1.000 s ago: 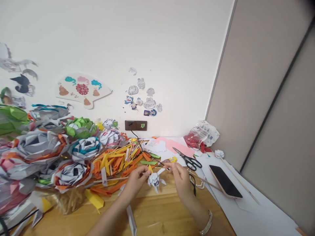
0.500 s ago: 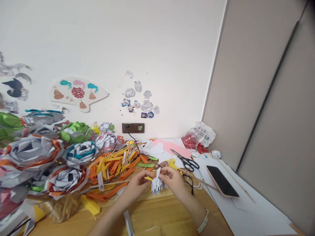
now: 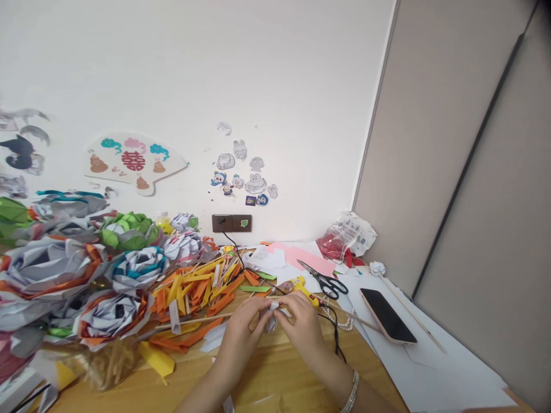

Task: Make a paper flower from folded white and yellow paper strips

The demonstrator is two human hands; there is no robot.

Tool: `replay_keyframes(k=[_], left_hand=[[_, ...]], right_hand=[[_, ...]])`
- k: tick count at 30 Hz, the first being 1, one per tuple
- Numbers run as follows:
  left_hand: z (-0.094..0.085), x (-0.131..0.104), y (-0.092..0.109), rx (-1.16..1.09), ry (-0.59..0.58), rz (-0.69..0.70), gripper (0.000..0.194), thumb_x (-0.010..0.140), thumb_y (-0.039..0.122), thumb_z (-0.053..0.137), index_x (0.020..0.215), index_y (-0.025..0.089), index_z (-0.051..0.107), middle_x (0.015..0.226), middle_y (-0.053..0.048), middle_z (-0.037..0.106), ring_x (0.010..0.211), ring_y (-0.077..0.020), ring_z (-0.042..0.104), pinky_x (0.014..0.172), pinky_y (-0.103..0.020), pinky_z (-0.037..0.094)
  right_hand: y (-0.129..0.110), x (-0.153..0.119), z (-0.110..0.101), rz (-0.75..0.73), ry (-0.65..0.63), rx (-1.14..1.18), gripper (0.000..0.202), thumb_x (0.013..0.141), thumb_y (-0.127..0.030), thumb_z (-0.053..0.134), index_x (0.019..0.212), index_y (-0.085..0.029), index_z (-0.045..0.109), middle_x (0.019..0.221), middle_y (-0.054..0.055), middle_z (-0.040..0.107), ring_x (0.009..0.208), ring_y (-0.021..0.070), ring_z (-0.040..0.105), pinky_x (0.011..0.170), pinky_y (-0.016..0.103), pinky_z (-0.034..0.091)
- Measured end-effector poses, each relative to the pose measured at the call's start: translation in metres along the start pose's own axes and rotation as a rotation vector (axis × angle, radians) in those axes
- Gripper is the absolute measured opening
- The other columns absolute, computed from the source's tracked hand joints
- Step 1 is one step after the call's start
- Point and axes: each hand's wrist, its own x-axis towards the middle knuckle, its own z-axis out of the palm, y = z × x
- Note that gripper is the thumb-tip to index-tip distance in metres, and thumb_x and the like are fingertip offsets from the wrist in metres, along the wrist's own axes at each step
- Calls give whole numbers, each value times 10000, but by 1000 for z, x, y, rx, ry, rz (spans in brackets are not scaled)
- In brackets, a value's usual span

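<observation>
Paper flower bud (image 3: 271,319) half-formed, pinched between left hand (image 3: 243,332) and right hand (image 3: 302,322); finished paper flowers (image 3: 107,269) alongside.

Bare forearms, beaded bracelet (image 3: 352,391)

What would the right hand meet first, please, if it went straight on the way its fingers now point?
The right hand points left, so it would probably first meet the small paper piece, then the left hand; depth is unclear.

paper piece (image 3: 271,318): mostly hidden | left hand (image 3: 243,332) | right hand (image 3: 301,321)
</observation>
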Motion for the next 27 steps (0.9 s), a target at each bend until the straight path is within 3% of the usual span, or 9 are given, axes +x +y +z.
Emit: replay_keyframes(k=[9, 13, 16, 19, 23, 27], left_hand=[[-4, -3, -5, 158, -10, 271, 149, 842, 228, 474, 881, 213, 617, 988, -65, 670, 970, -190, 595, 948, -355, 404], [-6, -2, -3, 158, 7, 334, 145, 842, 173, 457, 780, 192, 587, 910, -73, 640, 930, -181, 566, 858, -322, 430], [-11, 3, 7, 108, -72, 227, 185, 841, 239, 457, 692, 185, 552, 762, -53, 587, 767, -166, 536, 704, -271, 436], [-15, 10, 12, -7, -208, -7, 230, 814, 344, 477, 660, 179, 521, 665, -16, 533, 641, -142, 482, 599, -238, 395], [-13, 12, -5, -240, -471, -316, 366, 727, 513, 513, 647, 156, 489, 562, 46, 427, 526, -96, 385, 498, -202, 304], [-10, 6, -26, -308, -591, -412, 394, 660, 524, 586, 706, 138, 518, 590, 48, 453, 544, -93, 404, 509, -198, 308]], right_hand=[[-2, -3, -3, -127, 7, -14, 105, 802, -166, 532, 853, -220, 606, 838, 34, 655, 798, 189, 543, 734, 334, 423], [-4, -1, -6, -158, -10, -30, 111, 804, -152, 522, 818, -218, 610, 833, 31, 658, 787, 183, 540, 725, 328, 419], [-4, 4, -9, -95, -54, 24, 60, 756, -157, 581, 724, -204, 601, 742, 20, 640, 744, 175, 535, 698, 313, 413], [2, 8, -7, 132, -165, 191, 94, 663, -177, 656, 628, -186, 569, 650, -6, 601, 667, 153, 537, 636, 280, 417], [16, 4, 2, 511, -404, 546, 184, 577, -242, 711, 600, -159, 549, 568, -34, 558, 545, 113, 519, 504, 220, 387], [19, 0, 6, 639, -546, 672, 240, 527, -287, 743, 583, -147, 557, 531, -45, 547, 505, 92, 492, 484, 200, 346]])
